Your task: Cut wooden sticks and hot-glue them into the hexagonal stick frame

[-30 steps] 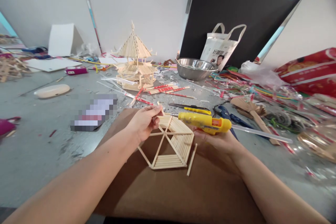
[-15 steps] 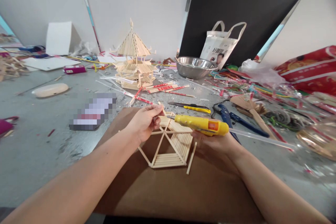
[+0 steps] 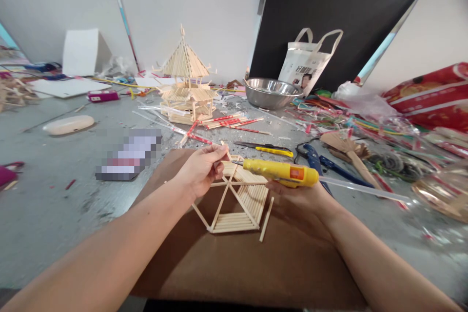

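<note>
A yellow glue gun [image 3: 272,169] lies in my right hand [image 3: 298,196], its nozzle pointing left and a clear glue stick trailing from its back. My left hand [image 3: 204,168] pinches a short wooden stick [image 3: 224,147] just beyond the nozzle tip. Beneath both hands is a six-sided wooden stick frame [image 3: 229,184] with crossing spokes; some of its wedges are filled with rows of sticks, others are open. My left hand hides part of its far left side. One loose stick [image 3: 266,219] rests to the right of the frame on the brown board [image 3: 234,268].
Behind stands a stick pagoda model [image 3: 186,78], with red-marked sticks [image 3: 230,121] before it. A utility knife [image 3: 274,151], blue-handled pliers [image 3: 314,161] and a metal bowl [image 3: 272,93] lie beyond the board. A phone [image 3: 129,155] is left; plastic scraps clutter the right.
Almost nothing differs. Both hands, the glue gun and the pinched stick hold nearly the same positions; the whole view has shifted very slightly.
</note>
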Demonstrator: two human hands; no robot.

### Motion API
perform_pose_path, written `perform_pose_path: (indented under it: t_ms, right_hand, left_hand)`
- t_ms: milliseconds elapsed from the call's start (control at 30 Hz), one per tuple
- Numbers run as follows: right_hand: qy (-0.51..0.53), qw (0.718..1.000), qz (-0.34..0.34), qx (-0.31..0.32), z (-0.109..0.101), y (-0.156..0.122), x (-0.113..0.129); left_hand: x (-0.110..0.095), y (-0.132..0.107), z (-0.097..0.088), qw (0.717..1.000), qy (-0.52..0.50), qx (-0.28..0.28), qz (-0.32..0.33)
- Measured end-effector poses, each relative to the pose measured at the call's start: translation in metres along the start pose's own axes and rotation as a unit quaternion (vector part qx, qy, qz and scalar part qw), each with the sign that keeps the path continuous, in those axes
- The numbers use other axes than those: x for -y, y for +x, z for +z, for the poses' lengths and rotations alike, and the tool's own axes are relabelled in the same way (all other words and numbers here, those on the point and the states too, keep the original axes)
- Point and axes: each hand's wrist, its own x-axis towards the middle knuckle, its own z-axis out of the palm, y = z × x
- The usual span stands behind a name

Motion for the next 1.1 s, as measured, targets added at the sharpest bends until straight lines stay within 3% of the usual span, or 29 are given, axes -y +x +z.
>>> perform_pose_path:
  t_ms: [600,900,1100]
  right_hand:
    - [0.021,0.999,0.037,0.000,-0.003,0.000,-0.002]
    - [0.100,0.988,0.093,-0.069,-0.003,0.004,0.007]
    - [0.105,0.984,0.119,-0.077,-0.003,0.004,0.006]
  left_hand:
    - [0.000,-0.001,0.000,1.000,0.011,0.020,0.000]
    - [0.003,-0.003,0.002,0.982,0.169,0.038,0.078]
    - [0.004,-0.005,0.004,0.971,0.220,0.045,0.075]
